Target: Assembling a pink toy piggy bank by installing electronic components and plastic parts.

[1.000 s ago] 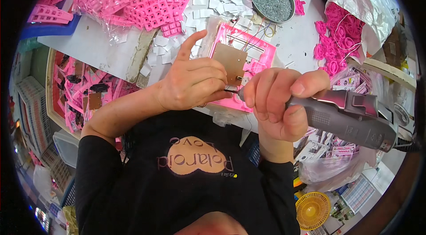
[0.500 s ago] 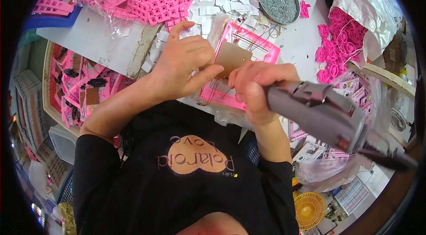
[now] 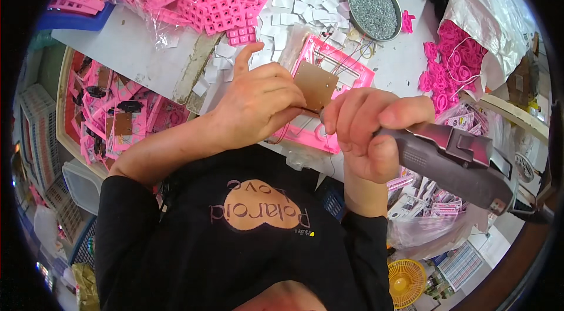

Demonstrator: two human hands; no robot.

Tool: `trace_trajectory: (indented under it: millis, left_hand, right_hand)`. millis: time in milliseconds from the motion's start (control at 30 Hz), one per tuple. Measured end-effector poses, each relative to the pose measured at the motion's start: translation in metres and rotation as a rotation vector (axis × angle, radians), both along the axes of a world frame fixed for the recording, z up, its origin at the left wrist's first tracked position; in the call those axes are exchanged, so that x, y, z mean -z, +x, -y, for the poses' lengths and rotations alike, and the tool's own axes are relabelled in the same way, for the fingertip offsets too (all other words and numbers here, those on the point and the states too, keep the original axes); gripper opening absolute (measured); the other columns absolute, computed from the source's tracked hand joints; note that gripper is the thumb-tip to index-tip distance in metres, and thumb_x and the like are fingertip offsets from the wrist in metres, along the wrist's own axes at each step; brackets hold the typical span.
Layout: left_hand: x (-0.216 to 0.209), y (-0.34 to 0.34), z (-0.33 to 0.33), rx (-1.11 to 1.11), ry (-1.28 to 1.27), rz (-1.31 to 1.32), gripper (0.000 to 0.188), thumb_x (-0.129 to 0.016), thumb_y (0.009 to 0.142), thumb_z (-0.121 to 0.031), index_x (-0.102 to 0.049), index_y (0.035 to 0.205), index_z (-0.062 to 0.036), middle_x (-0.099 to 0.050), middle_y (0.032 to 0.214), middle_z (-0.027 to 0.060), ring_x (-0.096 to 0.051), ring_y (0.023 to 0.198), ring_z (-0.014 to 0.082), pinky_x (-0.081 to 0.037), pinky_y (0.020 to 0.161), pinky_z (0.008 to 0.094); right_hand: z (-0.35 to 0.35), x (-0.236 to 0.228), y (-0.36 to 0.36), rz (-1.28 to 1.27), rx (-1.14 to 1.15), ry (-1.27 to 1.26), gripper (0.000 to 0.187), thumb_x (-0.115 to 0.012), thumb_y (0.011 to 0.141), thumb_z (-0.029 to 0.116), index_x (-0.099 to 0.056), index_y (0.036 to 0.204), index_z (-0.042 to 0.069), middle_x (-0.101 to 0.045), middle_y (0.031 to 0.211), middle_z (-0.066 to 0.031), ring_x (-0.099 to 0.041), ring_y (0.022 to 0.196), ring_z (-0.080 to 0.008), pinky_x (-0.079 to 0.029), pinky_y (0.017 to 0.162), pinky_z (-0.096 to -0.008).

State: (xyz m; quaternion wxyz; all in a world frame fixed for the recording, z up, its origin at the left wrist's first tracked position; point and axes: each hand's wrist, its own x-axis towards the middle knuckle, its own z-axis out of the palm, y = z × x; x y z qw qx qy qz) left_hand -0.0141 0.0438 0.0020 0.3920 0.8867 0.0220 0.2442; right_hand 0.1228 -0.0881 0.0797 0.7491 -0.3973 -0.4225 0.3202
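Observation:
A grey electric screwdriver (image 3: 452,161) is gripped in my right hand (image 3: 376,132), its body slanting away to the lower right. Its thin dark bit points left, low over the brown circuit board (image 3: 316,85). At the bit's tip, the thumb and forefinger of my left hand (image 3: 255,102) are pinched together; anything between them is too small to make out. My left forefinger or another finger sticks up, apart from the pinch. Under both hands lies a pink plastic casing (image 3: 329,142) with the board and thin wires in it, partly covered by my fingers.
A round dish of small metal screws (image 3: 373,10) stands behind the casing. White paper pieces (image 3: 294,8) and pink keypad parts (image 3: 229,8) spread at the back left. Pink rings (image 3: 455,58) spill from a white bag at right. A bin of pink assemblies (image 3: 120,123) is at left.
My right hand and the screwdriver have shifted right and slightly down. My left thumb and forefinger have closed into a pinch at the bit's tip. The whole view has shifted slightly.

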Motion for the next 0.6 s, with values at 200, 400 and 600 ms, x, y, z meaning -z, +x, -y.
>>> trace_trajectory:
  millis: [200,400,600]
  left_hand:
    - [0.009,-0.002,-0.003,-0.033,0.085,0.054,0.023,-0.084,0.075,-0.019,-0.069,0.093,-0.0144,-0.068,0.091,-0.0034,-0.064,0.096,0.0175,-0.02,0.113,0.0562]
    - [-0.001,-0.001,-0.016,-0.204,0.086,0.042,0.038,-0.085,0.074,-0.025,-0.065,0.104,-0.0148,-0.065,0.105,-0.0007,-0.061,0.103,0.0225,-0.02,0.111,0.053]
    - [0.005,-0.011,-0.016,-0.208,0.097,0.032,0.031,-0.085,0.072,-0.026,-0.064,0.092,-0.0142,-0.064,0.098,-0.0013,-0.061,0.097,0.0218,-0.025,0.104,0.0516]
  right_hand:
    - [-0.01,0.006,-0.005,0.06,0.049,0.004,0.024,-0.065,0.099,0.021,-0.047,0.111,0.011,-0.047,0.059,-0.0001,-0.045,0.049,-0.0137,-0.046,0.053,-0.0337]
    - [-0.029,0.034,0.014,0.263,0.228,-0.09,0.019,-0.055,0.095,0.005,-0.044,0.109,0.01,-0.048,0.061,-0.0036,-0.044,0.049,-0.0137,-0.049,0.054,-0.0359]
    - [-0.035,0.044,0.013,0.37,0.235,-0.153,0.022,-0.059,0.093,0.0,-0.042,0.104,0.008,-0.051,0.063,-0.0059,-0.047,0.051,-0.0142,-0.051,0.055,-0.0375]
